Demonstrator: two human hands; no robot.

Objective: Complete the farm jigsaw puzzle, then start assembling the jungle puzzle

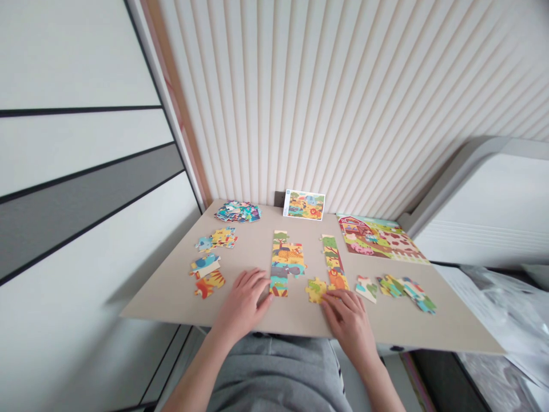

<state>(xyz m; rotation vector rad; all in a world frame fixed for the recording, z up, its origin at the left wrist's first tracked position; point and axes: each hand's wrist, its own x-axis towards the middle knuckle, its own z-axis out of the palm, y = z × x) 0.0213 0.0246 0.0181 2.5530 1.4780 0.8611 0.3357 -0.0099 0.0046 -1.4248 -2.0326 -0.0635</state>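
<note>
Yellow jigsaw piece (316,290) lies at lower centre on the beige board (167,292), the right hand (345,323) against it; whether it grips, I cannot tell. The left hand (242,303), open and released, touches the jigsaw strip (285,263).

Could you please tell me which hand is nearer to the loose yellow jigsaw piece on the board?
Right: the right hand is against the yellow jigsaw piece. The left hand is farther away, across the assembled puzzle strip.

Jigsaw piece (316,290): matt card. Tabletop (171,286): smooth board.
</note>
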